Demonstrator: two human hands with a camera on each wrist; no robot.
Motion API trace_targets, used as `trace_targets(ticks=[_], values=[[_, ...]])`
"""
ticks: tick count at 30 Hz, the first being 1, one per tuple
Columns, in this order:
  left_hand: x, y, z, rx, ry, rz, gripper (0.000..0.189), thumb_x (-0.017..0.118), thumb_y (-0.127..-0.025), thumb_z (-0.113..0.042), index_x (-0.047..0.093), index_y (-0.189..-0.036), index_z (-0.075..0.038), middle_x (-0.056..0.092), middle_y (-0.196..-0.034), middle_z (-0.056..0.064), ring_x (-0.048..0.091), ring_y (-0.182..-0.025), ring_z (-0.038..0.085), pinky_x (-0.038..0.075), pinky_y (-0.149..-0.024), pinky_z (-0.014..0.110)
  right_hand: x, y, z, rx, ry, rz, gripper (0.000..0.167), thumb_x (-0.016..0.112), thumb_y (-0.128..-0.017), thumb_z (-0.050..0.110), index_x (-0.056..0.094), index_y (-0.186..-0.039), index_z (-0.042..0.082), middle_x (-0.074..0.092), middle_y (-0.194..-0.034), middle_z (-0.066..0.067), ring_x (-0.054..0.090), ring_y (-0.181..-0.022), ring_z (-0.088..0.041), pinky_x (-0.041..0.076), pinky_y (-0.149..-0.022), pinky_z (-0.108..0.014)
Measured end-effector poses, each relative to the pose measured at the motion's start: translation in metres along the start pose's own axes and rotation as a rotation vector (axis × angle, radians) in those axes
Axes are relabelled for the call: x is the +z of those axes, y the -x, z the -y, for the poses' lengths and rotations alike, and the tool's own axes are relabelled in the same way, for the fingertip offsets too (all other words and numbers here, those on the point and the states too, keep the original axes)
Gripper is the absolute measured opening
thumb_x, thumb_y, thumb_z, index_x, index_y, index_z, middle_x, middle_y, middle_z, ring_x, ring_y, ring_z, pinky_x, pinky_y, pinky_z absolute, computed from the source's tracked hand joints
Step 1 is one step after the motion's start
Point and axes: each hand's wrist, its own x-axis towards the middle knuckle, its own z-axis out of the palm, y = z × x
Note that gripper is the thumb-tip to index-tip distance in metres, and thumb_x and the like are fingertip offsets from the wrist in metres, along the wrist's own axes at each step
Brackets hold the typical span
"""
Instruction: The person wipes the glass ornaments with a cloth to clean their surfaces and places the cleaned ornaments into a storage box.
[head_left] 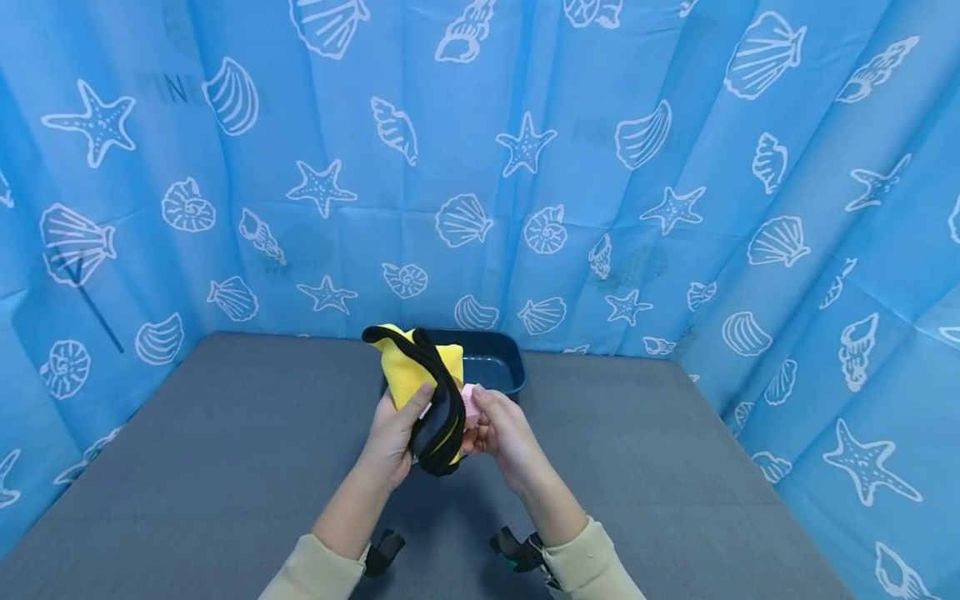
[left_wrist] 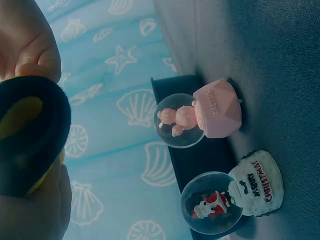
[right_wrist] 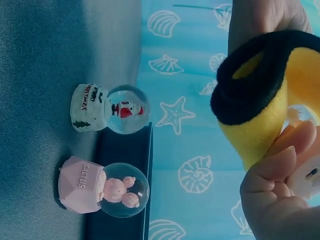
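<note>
My left hand (head_left: 393, 433) grips a yellow cloth (head_left: 408, 371) with a black edge, the thumb lying on its near side. The right hand (head_left: 506, 433) pinches the pink base of a snow globe (head_left: 471, 406), and the cloth covers most of that globe. In the right wrist view a bit of clear dome (right_wrist: 296, 114) shows between cloth and fingers. Two more snow globes stand on the table below the hands: a pink one marked CACTUS (left_wrist: 218, 109) and a white-based Merry Christmas one (left_wrist: 260, 184) with a Santa inside. The hands and cloth hide both in the head view.
A dark blue bin (head_left: 487, 346) stands at the back of the grey table (head_left: 247, 450), behind the standing globes. A blue curtain (head_left: 465, 167) with white shells and starfish hangs along the back and sides.
</note>
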Motion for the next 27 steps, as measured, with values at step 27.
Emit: trace_targets(ticks=[27], values=[[-0.003, -0.018, -0.004, -0.169, 0.141, -0.229, 0.068, 0.066, -0.090, -0.046, 0.038, -0.140, -0.009, 0.053, -0.129, 0.008, 0.060, -0.108, 0.015, 0.047, -0.098, 0.032, -0.012, -0.003, 0.007, -0.038, -0.010, -0.023, 0.039, 0.054, -0.096, 0.019, 0.045, -0.128, -0.001, 0.055, -0.092, -0.007, 0.052, -0.069, -0.017, 0.047, -0.063, -0.020]])
